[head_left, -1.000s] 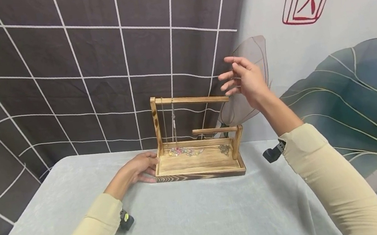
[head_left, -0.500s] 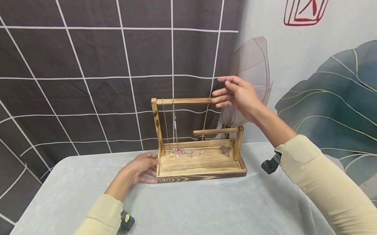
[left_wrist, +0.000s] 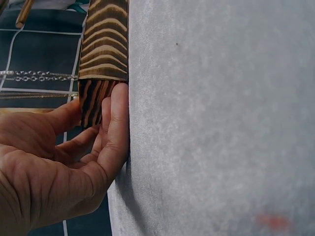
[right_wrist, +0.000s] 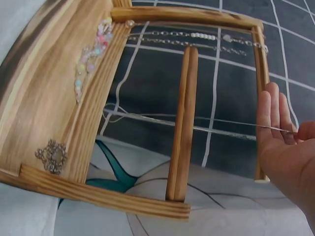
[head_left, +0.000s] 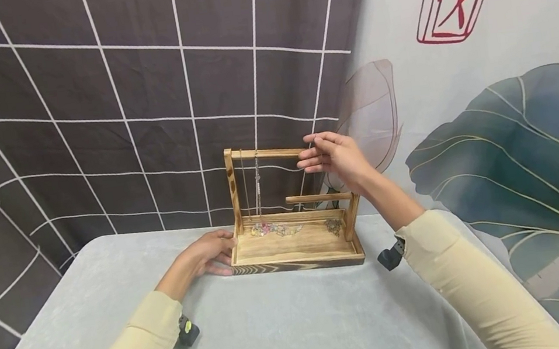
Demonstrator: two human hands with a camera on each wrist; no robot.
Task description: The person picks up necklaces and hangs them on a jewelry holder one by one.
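Observation:
A wooden jewelry stand (head_left: 294, 249) has a tray base, a tall upper bar and a shorter lower bar. My left hand (head_left: 210, 253) grips the tray's left end, thumb against its rim and fingers along the underside edge in the left wrist view. Near the upper bar's right end, my right hand (head_left: 338, 158) pinches a thin chain necklace (right_wrist: 275, 129) between thumb and forefinger, other fingers extended. In the right wrist view, the strand trails behind the lower bar (right_wrist: 182, 123). Silver chain necklaces (right_wrist: 202, 36) hang at the upper bar's left.
Inside the tray lie a pastel beaded strand (head_left: 276, 229) and a silvery ornament (head_left: 334, 225). Pale grey cloth (head_left: 278, 328) covers the table. Behind stand a dark grid-patterned curtain (head_left: 140, 81) and a leaf-printed hanging (head_left: 500, 157).
My right hand has come down and leftward with the thin necklace, from above the upper bar's right end to beside that bar. My left hand has stayed at the tray.

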